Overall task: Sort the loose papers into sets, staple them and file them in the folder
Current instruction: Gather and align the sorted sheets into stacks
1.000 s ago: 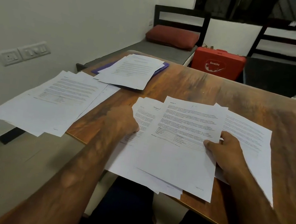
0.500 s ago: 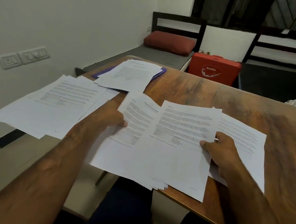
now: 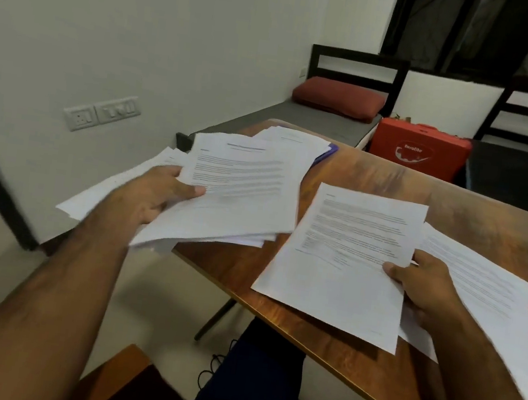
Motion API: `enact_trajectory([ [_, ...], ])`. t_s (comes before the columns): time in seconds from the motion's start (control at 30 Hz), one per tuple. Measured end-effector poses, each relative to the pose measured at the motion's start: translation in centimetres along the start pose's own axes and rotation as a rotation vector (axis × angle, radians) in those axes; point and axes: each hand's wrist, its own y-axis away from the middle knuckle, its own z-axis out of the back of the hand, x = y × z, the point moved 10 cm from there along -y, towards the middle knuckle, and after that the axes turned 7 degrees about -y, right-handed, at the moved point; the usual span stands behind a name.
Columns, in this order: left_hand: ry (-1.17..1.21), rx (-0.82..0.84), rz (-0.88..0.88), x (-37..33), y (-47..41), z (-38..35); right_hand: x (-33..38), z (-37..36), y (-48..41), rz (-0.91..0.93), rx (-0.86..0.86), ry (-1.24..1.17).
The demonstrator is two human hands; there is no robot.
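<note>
1. Left hand (image 3: pixel 159 196) grips a fanned sheaf of thin white printed papers (image 3: pixel 239 196), thumb on top, over the left edge of the glossy brown wooden table (image 3: pixel 392 183); text blurred.
2. Right hand (image 3: pixel 420 280) pinches one flat white printed sheet (image 3: pixel 348 261) lying on the table, partly over another white sheet (image 3: pixel 486 286).
3. I see the flat purple folder (image 3: pixel 329 151) at the far corner, mostly under a white paper stack (image 3: pixel 294 138).

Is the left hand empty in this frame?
No, the left hand grips a fanned bundle of papers with its thumb on top, while the right hand pinches a single sheet.
</note>
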Motion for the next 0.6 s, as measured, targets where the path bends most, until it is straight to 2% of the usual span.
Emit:
enact_trajectory([
  [0.27, -0.260, 0.282, -0.072, 1.1, 0.5, -11.6, 1.4, -6.7, 1.4, -0.024, 0.233, -0.178],
  [0.4, -0.209, 0.313, -0.095, 0.9, 0.1, -12.9, 1.0, -7.3, 1.4, -0.041, 0.256, -0.148],
  [0.5, -0.290, 0.252, -0.089, 1.4, -0.8, -12.5, 0.7, -7.8, 1.8, -0.034, 0.291, -0.044],
  [0.6, -0.482, 0.106, -0.127, 1.2, -2.0, -11.6, 1.4, -6.5, 1.3, 0.086, 0.099, 0.225],
])
